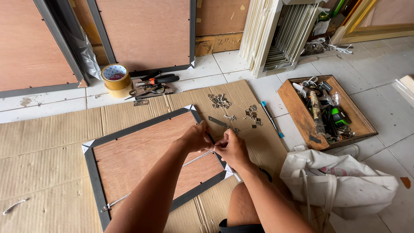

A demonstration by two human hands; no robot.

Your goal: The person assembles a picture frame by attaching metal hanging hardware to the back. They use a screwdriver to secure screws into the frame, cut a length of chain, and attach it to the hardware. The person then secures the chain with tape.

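A dark-framed picture frame [142, 127] lies face down on flattened cardboard [47, 133], its plywood back up. A thin silvery cord [196, 159] runs across the back from the lower left edge to the right edge. My left hand [196, 137] and my right hand [233, 149] meet at the frame's right edge, both pinching the cord's end close to a small fitting there. What sits between the fingertips is hidden.
Small metal hangers and screws [220, 100] lie scattered on the cardboard. A blue pen [271, 119], a tape roll [116, 77], pliers and a screwdriver [157, 82] sit beyond. A wooden toolbox [297, 112] and white cloth bag [345, 181] are at right. Frames lean on the wall.
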